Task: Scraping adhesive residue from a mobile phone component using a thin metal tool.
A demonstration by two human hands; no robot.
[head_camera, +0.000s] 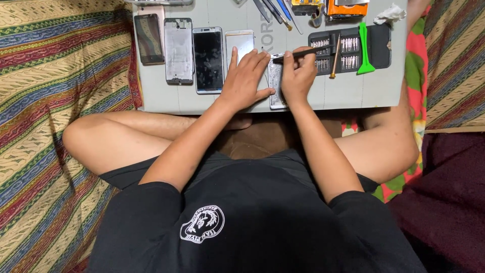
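Left hand (246, 78) pressed flat, fingers spread, pinning phone (275, 83) steady; right hand (298, 76) just beside, pinching tool (303, 52) like a pen over it, bit kit (348, 48) beyond within reach.

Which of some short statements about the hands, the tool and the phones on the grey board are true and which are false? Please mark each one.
1. The right hand holds a thin black tool. True.
2. The left hand lies flat beside the opened phone. True.
3. The green pry tool is in the left hand. False: it lies on the black bit case, with no hand on it.
4. The phone with the dark screen lies to the right of both hands. False: it lies to their left.
5. The person sits cross-legged behind the grey board. True.
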